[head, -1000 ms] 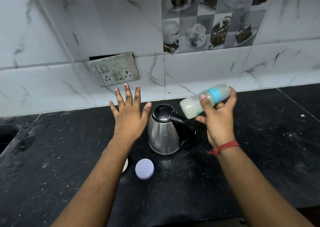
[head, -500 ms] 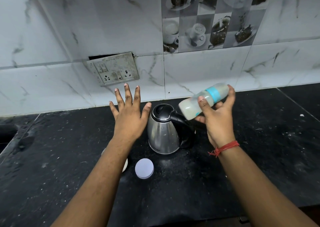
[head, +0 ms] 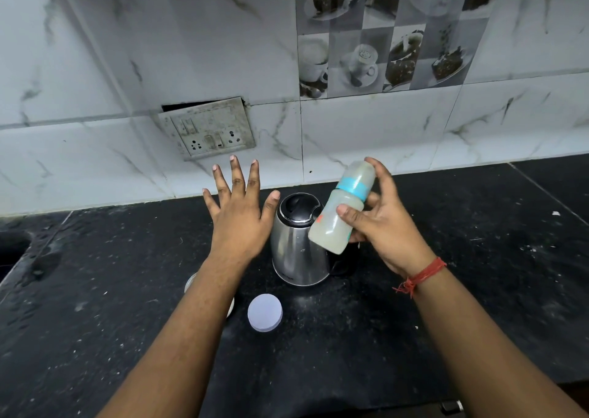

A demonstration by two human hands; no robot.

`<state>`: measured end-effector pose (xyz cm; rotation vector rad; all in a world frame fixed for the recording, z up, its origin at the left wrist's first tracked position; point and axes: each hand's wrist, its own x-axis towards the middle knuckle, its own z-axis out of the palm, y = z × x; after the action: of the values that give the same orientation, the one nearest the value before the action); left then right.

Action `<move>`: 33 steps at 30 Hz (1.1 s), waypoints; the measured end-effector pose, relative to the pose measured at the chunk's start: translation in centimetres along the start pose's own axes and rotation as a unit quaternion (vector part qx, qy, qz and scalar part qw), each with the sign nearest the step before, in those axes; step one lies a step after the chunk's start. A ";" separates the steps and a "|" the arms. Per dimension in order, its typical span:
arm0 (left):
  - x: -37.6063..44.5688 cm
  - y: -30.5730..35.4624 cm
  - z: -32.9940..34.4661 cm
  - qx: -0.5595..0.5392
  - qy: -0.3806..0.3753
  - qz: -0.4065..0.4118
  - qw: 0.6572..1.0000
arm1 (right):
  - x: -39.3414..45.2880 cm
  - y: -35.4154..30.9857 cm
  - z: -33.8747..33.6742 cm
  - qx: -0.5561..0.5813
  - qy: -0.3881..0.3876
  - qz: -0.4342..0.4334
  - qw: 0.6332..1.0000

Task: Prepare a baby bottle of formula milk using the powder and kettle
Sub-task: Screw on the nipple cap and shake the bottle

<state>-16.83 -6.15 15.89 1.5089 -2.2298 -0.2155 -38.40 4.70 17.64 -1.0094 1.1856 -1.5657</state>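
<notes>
The bottle (head: 342, 207), gripped in the right hand (head: 382, 226), has been swung upright above the kettle (head: 294, 245): shaking continues. The left hand (head: 239, 217) is held open.

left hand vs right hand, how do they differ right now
The left hand is open, fingers spread, palm down, holding nothing; the right hand has its grip closed on the baby bottle, which is tilted and holds cloudy liquid. The right wrist wears a red thread; the left wrist is bare. Both are raised over the black counter, on either side of the kettle.
</notes>
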 end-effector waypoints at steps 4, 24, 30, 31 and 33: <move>0.1 -0.1 0.1 0.002 0.000 0.002 1.000 | 0.0 -0.1 0.2 0.030 0.069 -0.025 0.997; 1.1 -0.3 0.0 0.013 0.000 0.002 1.000 | 0.4 0.7 0.4 0.010 0.073 -0.035 0.997; 1.3 -0.3 0.0 0.010 0.002 0.005 1.000 | 0.4 0.8 0.9 0.029 0.062 -0.033 0.997; 1.3 -0.4 -0.1 0.011 0.003 0.004 1.000 | 0.5 0.6 0.8 0.041 0.091 -0.047 0.994; 1.3 -0.3 -0.1 0.012 0.002 0.003 1.000 | 0.6 0.6 0.5 0.051 0.112 -0.067 0.990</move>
<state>-16.89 -7.50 16.25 1.5132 -2.2421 -0.1832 -38.00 3.89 17.22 -0.8780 1.1951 -1.8658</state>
